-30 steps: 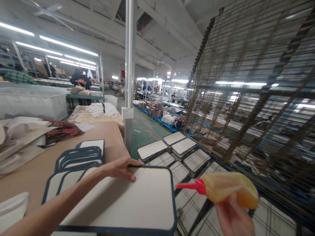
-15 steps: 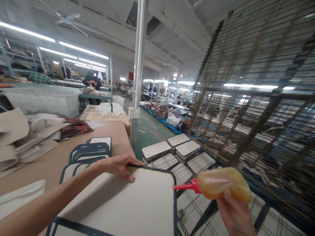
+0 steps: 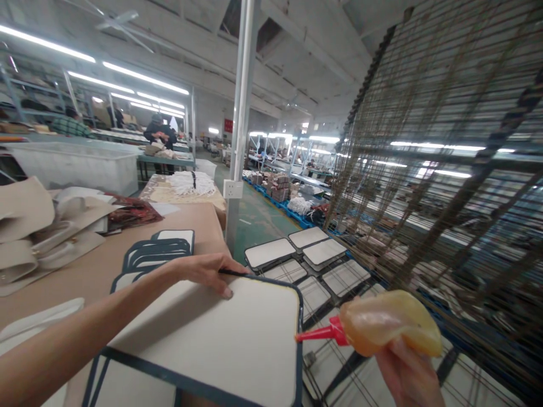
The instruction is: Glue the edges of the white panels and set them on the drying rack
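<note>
My left hand [image 3: 207, 272] grips the far edge of a cream panel [image 3: 220, 339] with a dark blue border, its thumb lying on the pale face. A thin yellowish line runs inside the border along the far edge and round the right corner. In my right hand [image 3: 409, 370] is a soft, amber squeeze bottle [image 3: 390, 323], dented under the fingers. Its red nozzle [image 3: 320, 332] points left, with the tip at the panel's right edge. More bordered panels [image 3: 156, 254] lie overlapped on the table behind my left forearm.
Cream fabric pieces [image 3: 51, 226] lie on the brown table [image 3: 199, 226] at left, before a white bin [image 3: 80, 167]. A metal post [image 3: 237, 130] stands at the table's far corner. Right, a wire-grid rack [image 3: 424, 141] leans over panels [image 3: 271, 252] laid out low. A person [image 3: 159, 135] works farther off.
The nozzle tip has travelled down the panel's right edge, toward me, away from the far corner. The panel's near edge has lifted, showing more of the panel beneath it.
</note>
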{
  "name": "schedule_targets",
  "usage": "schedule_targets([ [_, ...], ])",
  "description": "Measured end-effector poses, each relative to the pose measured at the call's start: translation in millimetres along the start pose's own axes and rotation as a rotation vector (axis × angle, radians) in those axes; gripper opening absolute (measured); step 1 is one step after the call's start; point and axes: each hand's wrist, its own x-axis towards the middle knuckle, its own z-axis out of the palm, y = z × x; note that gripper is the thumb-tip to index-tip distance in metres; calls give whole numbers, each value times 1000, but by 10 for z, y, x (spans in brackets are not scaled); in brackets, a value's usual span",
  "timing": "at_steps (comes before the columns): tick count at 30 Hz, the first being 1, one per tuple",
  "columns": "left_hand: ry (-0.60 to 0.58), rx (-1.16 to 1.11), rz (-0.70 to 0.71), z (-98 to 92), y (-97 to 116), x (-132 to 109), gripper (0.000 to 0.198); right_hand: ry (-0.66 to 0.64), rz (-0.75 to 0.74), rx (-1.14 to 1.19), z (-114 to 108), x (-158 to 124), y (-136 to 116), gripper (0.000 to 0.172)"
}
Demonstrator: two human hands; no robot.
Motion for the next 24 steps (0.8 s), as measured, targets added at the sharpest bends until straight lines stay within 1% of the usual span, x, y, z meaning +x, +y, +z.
schedule_targets([
  [6, -15, -28, 17, -25, -17, 11, 52, 14, 30, -5, -9, -24, 18, 57],
  [8, -16, -43, 17, -32, -23, 10, 53, -1, 53, -15, -18, -34, 15, 58],
  [11, -15, -46, 20, -52, -40, 5, 55, -19, 49, -42, -21, -59, -25, 58],
  [14, -21, -31, 32, -77, -64, 0, 55, -51, 81, -89, 47, -126, -126, 57],
  [16, -11, -22, 49, -90, -84, -4, 54, -92, 139, -101, 136, -191, -208, 58],
  [19, 4, -17, 63, -99, -123, -11, 53, -79, 181, -73, 255, -265, -285, 64],
  [22, 23, -29, 28, -102, -164, -29, 53, -61, 186, -70, 256, -263, -262, 64],
  [24, 46, -36, -10, -106, -188, -46, 52, -92, 144, -75, 205, -234, -219, 60],
])
